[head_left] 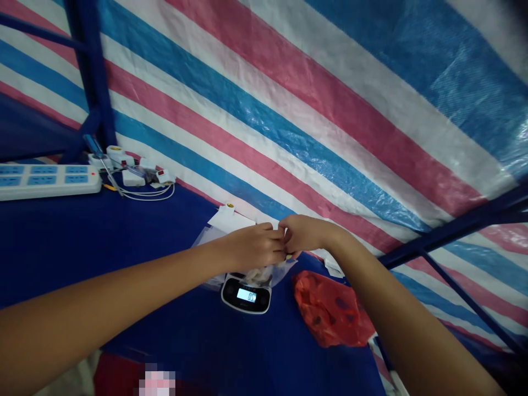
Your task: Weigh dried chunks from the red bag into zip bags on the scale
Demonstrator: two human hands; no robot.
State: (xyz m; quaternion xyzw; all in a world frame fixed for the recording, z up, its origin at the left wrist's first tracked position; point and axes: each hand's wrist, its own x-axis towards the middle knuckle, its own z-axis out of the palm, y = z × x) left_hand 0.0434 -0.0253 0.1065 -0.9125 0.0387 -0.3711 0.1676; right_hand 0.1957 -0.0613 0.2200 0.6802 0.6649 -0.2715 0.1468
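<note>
My left hand (266,246) and my right hand (303,232) meet fingertip to fingertip above a small digital scale (246,296). Both have their fingers closed in a pinch. Under the left hand a clear plastic bag (259,276) with pale contents lies over the scale's top, and its upper part runs up to the left fingers. What the right fingers pinch is hidden; a small yellowish bit shows below them. The scale's lit display faces me and seems to read 0.5. Thin clear plastic and white paper (226,220) lie behind the left wrist.
A red plastic bag (330,311) lies on the blue table (177,319), beside my right forearm. At the left are a power strip (49,181), a screwdriver (103,162) and white plugs with cable (134,176). A striped tarp wall (264,126) and blue frame poles (457,225) border the table.
</note>
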